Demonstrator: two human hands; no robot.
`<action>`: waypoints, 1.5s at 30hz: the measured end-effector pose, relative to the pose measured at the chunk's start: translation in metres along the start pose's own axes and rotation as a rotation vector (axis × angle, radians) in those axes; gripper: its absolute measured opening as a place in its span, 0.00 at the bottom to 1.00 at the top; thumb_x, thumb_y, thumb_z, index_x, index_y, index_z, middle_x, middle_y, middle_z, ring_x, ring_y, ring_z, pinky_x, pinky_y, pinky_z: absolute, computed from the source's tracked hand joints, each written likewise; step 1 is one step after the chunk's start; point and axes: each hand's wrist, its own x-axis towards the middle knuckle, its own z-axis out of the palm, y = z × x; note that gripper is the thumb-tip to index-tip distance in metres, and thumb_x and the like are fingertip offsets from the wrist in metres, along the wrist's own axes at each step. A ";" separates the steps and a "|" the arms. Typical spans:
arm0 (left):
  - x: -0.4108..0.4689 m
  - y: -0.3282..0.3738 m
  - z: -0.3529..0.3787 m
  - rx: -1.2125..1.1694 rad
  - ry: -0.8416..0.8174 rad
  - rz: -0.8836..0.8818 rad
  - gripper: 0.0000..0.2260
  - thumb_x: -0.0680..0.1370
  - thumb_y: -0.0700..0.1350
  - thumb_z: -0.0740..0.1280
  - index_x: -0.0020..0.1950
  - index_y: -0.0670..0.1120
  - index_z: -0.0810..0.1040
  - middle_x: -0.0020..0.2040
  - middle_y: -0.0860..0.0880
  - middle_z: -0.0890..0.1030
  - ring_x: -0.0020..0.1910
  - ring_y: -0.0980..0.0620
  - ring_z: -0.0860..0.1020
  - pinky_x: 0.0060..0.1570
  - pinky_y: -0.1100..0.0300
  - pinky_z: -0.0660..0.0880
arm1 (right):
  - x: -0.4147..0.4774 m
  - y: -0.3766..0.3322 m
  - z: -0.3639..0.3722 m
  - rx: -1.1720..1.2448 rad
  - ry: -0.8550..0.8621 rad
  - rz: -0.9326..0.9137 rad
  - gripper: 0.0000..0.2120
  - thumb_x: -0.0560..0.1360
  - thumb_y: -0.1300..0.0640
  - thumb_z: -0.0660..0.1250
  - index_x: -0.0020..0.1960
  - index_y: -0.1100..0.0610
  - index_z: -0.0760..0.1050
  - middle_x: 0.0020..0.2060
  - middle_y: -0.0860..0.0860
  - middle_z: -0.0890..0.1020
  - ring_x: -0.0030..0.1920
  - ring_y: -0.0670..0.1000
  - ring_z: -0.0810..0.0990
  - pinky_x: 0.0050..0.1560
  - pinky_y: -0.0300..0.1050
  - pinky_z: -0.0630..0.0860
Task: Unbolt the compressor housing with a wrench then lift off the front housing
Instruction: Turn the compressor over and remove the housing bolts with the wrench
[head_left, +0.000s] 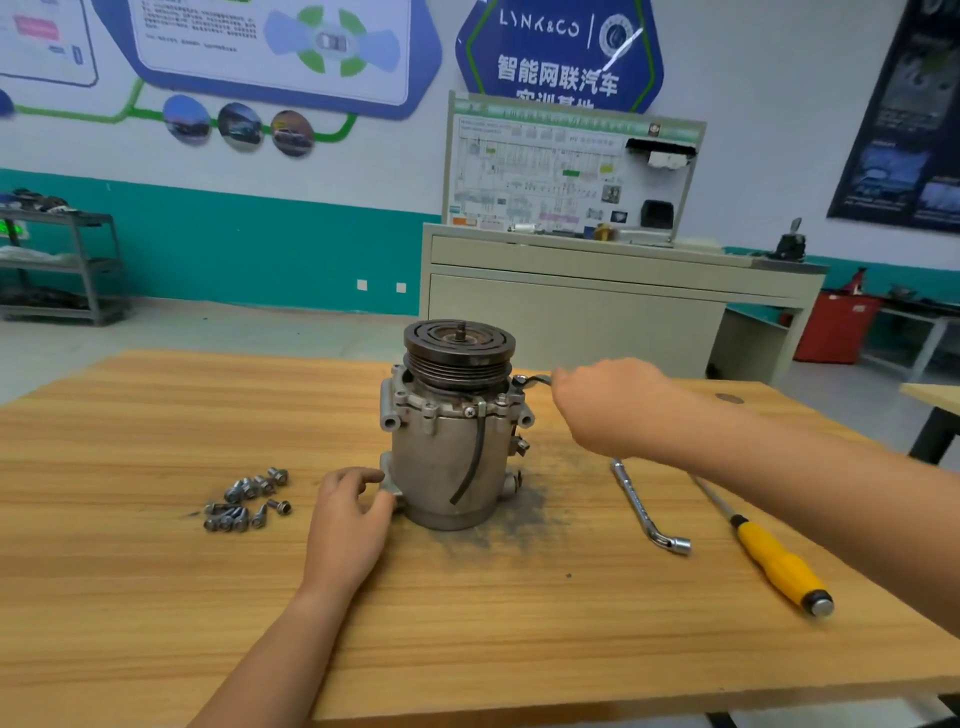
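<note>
Gripping steel wrench (535, 381) at grey metal compressor (441, 467) rim: right hand (608, 405) | left hand (353, 514) clasps its base | silver bolts (247, 501) left | yellow-handled screwdriver (774, 561) right

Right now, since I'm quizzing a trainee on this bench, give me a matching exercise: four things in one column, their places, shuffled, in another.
1 pile of silver bolts
2 chrome L-shaped socket wrench
3 yellow-handled screwdriver
4 small metal spanner

A in the right hand, at the top flange of the grey compressor
B farthest right on the wooden table
C left of the compressor
D between compressor and screwdriver

Pairs: 1-C, 2-D, 3-B, 4-A
</note>
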 end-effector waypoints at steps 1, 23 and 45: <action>0.000 -0.001 0.000 -0.001 -0.004 -0.004 0.07 0.75 0.39 0.66 0.53 0.44 0.77 0.53 0.49 0.72 0.54 0.53 0.72 0.52 0.63 0.65 | 0.002 0.007 0.002 0.029 -0.033 0.018 0.10 0.76 0.66 0.53 0.54 0.59 0.70 0.42 0.53 0.75 0.44 0.56 0.76 0.32 0.44 0.64; 0.005 0.000 0.000 -0.090 0.089 -0.097 0.09 0.74 0.35 0.63 0.42 0.49 0.79 0.39 0.58 0.79 0.42 0.59 0.75 0.38 0.77 0.65 | 0.058 0.037 0.059 0.491 0.396 0.247 0.16 0.80 0.61 0.51 0.67 0.54 0.59 0.40 0.58 0.79 0.36 0.58 0.72 0.33 0.46 0.62; -0.007 0.006 0.003 0.170 -0.092 0.033 0.21 0.72 0.48 0.70 0.64 0.46 0.72 0.59 0.49 0.73 0.58 0.52 0.73 0.52 0.61 0.68 | 0.013 0.003 0.022 0.297 0.067 0.139 0.12 0.77 0.63 0.53 0.58 0.58 0.68 0.39 0.52 0.72 0.40 0.54 0.70 0.34 0.45 0.65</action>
